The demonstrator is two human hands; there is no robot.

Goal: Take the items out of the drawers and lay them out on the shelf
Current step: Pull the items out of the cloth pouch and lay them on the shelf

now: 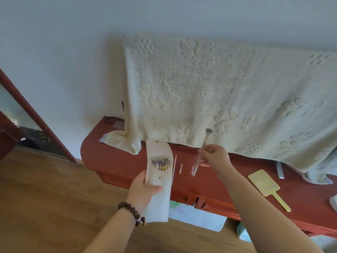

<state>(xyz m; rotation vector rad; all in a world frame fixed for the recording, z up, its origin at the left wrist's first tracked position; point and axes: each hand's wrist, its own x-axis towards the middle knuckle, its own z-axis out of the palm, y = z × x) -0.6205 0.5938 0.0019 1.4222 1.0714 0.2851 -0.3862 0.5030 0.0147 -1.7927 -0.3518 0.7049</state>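
My left hand (144, 190) grips a cream pouch (158, 176) with its flap open; several brushes with gold ferrules stand inside it. My right hand (214, 157) pinches a makeup brush (205, 141) in a clear plastic sleeve, bristles pointing up, above the red wooden shelf top (113, 161). Two thin sticks (180, 168) lie on the shelf between my hands. A drawer (215, 207) below the shelf edge stands slightly open.
A cream embossed towel (218, 92) hangs over the back of the shelf. A yellow hand mirror (264, 183) lies at the right, a black hair tie (109, 119) at the far left corner. A white bag (197, 216) sits on the wooden floor under the shelf.
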